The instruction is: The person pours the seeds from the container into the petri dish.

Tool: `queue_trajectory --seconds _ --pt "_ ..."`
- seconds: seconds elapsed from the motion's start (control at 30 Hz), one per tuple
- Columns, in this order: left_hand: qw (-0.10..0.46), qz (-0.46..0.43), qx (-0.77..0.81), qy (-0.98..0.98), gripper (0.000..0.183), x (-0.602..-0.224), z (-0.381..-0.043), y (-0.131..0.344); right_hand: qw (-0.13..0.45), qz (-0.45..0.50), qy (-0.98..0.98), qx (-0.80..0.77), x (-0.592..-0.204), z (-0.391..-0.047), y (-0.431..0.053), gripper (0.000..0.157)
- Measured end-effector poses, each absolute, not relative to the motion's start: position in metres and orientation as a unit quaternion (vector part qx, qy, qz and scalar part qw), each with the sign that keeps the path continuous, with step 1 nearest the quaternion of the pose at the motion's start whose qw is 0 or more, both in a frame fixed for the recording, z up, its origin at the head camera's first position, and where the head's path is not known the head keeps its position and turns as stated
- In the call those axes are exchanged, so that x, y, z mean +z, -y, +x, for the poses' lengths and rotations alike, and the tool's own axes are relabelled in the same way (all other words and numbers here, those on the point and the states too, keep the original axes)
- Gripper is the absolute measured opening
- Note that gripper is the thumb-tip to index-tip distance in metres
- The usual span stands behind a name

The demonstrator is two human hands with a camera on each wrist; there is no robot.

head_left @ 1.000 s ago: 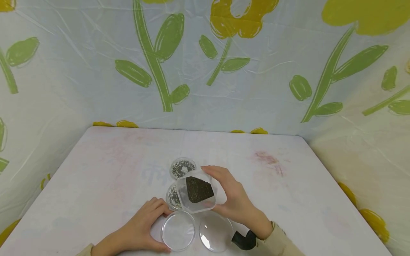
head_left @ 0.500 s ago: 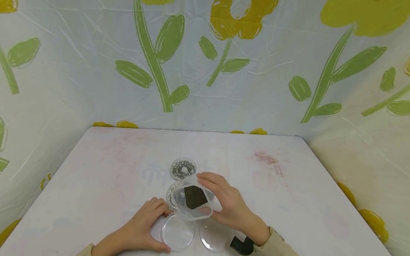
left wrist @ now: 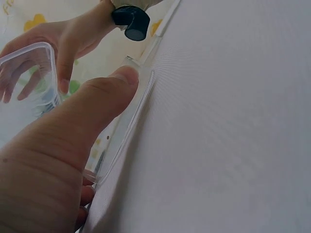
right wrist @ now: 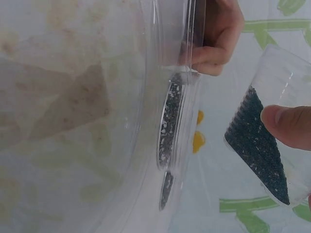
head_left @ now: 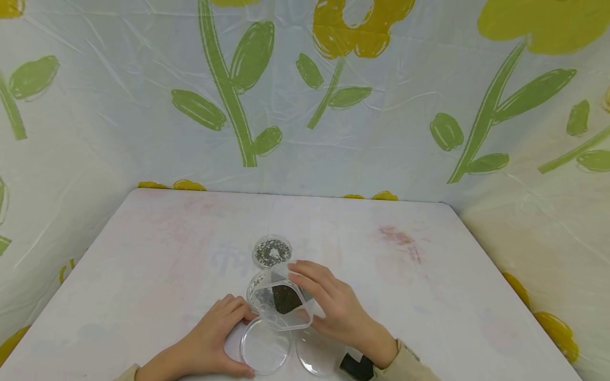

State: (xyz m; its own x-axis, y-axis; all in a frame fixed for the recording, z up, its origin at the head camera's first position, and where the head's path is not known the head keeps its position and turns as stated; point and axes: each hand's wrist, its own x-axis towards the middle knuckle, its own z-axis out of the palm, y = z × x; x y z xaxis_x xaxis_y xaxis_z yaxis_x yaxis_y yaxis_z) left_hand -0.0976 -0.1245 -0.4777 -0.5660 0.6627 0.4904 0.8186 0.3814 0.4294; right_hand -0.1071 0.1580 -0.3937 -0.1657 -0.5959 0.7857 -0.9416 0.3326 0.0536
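On the counter point(head_left: 181, 254), my right grip point(head_left: 338, 307) pinches the tub point(head_left: 281, 320), held tilted at lower centre of the frame. Just below it, my left grip point(head_left: 216, 338) pinches the clear dish point(head_left: 265, 349) by its edge. A steeper tilt could, I judge, send the dark grains point(head_left: 287, 300) out in a rush, past the rim; a slip of my left grip could shift the dish. The tub partly hides the nearer filled dish point(head_left: 254, 291). Whether tub and clear dish touch, I cannot tell.
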Motion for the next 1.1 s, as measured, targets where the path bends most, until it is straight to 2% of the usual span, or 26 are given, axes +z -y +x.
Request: queue_trajectory --seconds 0.2,0.57,0.67,1.1 --pt "0.127 -0.45 -0.327 0.821 0.072 -0.4773 -0.0967 0.124 0.359 0.534 0.73 0.227 -0.396 -0.1064 -0.1583 0.068" --pt "0.111 -0.427 -0.321 0.838 0.072 -0.4777 -0.0944 0.1241 0.359 0.538 0.732 0.212 -0.3976 -0.1051 -0.1563 0.087" --pt "0.104 -0.421 -0.323 0.841 0.071 -0.4785 -0.0942 0.1242 0.362 0.54 0.73 0.21 -0.3976 -0.1051 -0.1557 0.085" --pt "0.116 -0.427 -0.323 0.836 0.069 -0.4775 -0.095 0.1242 0.369 0.547 0.724 0.198 -0.3988 -0.1026 -0.1517 0.054"
